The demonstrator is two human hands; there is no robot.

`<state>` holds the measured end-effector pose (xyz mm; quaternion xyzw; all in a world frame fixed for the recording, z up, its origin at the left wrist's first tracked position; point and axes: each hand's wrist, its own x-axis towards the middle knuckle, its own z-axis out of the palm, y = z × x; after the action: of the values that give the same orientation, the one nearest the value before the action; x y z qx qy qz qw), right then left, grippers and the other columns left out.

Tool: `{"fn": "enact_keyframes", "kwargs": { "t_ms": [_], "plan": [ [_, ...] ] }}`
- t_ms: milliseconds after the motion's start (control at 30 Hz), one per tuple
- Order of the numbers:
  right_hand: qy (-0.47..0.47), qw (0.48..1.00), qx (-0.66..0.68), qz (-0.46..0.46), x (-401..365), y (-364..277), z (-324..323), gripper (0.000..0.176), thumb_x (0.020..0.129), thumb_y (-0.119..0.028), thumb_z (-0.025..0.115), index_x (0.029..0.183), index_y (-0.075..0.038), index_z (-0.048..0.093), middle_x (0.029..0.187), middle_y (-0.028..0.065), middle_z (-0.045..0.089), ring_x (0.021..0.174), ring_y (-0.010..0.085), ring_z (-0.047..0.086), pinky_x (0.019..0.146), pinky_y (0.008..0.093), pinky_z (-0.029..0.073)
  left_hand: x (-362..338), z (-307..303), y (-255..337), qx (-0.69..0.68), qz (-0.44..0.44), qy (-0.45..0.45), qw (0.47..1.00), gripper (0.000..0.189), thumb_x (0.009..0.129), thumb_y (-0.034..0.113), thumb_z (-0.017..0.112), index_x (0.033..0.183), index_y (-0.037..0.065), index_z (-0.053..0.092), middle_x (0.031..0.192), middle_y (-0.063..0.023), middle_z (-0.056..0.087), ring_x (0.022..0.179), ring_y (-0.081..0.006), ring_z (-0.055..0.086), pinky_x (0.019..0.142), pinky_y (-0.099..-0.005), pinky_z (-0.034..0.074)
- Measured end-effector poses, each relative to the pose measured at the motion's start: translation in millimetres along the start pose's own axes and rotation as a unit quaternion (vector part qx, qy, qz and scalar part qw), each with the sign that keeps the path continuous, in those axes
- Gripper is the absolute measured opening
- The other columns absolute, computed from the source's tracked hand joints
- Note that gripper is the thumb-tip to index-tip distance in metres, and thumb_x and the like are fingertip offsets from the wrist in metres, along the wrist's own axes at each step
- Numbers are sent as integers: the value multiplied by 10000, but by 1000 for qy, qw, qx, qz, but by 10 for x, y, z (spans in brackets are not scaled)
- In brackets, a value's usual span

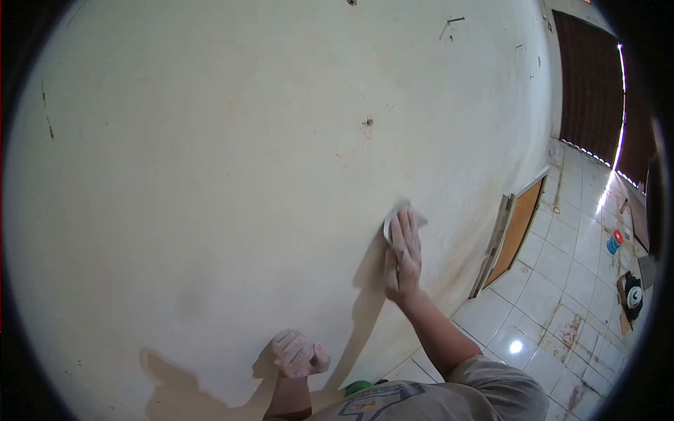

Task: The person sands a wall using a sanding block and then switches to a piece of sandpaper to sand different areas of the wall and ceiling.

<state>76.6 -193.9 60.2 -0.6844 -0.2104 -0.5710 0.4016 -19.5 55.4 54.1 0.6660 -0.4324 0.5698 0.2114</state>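
while the left hand (pixel 298 353) curls closed, contents unclear, flat right hand (pixel 404 254) part-hides paper (pixel 419 218).

Red-and-blue container (pixel 615 242) on tiled floor (pixel 577 272)

The right hand (pixel 403 254) is out flat, fingers together, pressing a pale sheet (pixel 423 219) to the wall (pixel 246 154)! The left hand (pixel 300 353), dusty white, is curled in front of the wall, lower down and left of that grip; I can't tell whether it holds anything. Above the right grip, a rusty hole (pixel 368 123), and higher, to its right, a nail (pixel 456 19). Right of the grip, a wooden panel (pixel 518 224) stands on white tiles (pixel 572 263), and farther out, a blue-and-red can (pixel 615 242).
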Motion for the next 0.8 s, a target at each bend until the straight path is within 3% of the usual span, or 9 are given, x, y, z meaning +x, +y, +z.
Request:
{"fn": "enact_keyframes", "kwargs": {
  "t_ms": [67, 200, 233, 367, 633, 800],
  "plan": [
    [8, 1000, 14, 10, 260, -33, -27, 483, 1006, -28, 437, 1466, 117, 469, 1555, 327, 422, 1478, 506, 357, 1222, 561, 254, -115, -24, -4, 13, -1, 4, 1000, 109, 801, 41, 601, 741, 65, 513, 684, -45, 503, 586, -224, 542, 544, -370, 460],
    [-5, 999, 37, 25, 35, -27, -31, 491, 1001, -22, 427, 1469, 124, 461, 1565, 326, 408, 1489, 502, 339, 1228, 553, 245, -167, -60, -36, 5, -12, -26, 1000, 125, 800, 30, 584, 712, 63, 502, 642, -45, 497, 564, -226, 526, 538, -377, 457],
    [8, 999, 27, 31, -140, -34, 8, 538, 945, 12, 498, 1480, 70, 489, 1569, 287, 428, 1487, 477, 362, 1221, 548, 276, -158, -41, -32, 15, -14, -22, 1000, 137, 802, 30, 579, 700, 66, 494, 627, -45, 489, 550, -227, 517, 535, -376, 454],
    [-22, 997, 26, 70, -680, -161, 51, 561, 922, 5, 552, 1477, 64, 495, 1565, 286, 435, 1481, 477, 370, 1217, 549, 287, -37, -65, 30, 3, -42, -47, 998, 201, 808, 38, 568, 648, 87, 455, 567, -45, 448, 478, -225, 461, 507, -352, 428],
    [11, 1000, 4, 12, 334, -59, -131, 570, 924, 4, 570, 1489, 35, 493, 1572, 250, 443, 1480, 444, 384, 1206, 529, 317, 46, -41, 45, 32, -19, -39, 999, 237, 839, 74, 566, 633, 95, 450, 541, -50, 456, 435, -233, 483, 446, -346, 386],
    [6, 999, 30, 39, -6, -134, -47, 597, 912, 14, 564, 1502, 29, 479, 1583, 246, 429, 1496, 437, 361, 1220, 528, 296, 47, -61, 81, 25, -35, -47, 998, 246, 848, 70, 572, 635, 102, 452, 540, -51, 467, 432, -235, 484, 431, -349, 382]
  ]
}}
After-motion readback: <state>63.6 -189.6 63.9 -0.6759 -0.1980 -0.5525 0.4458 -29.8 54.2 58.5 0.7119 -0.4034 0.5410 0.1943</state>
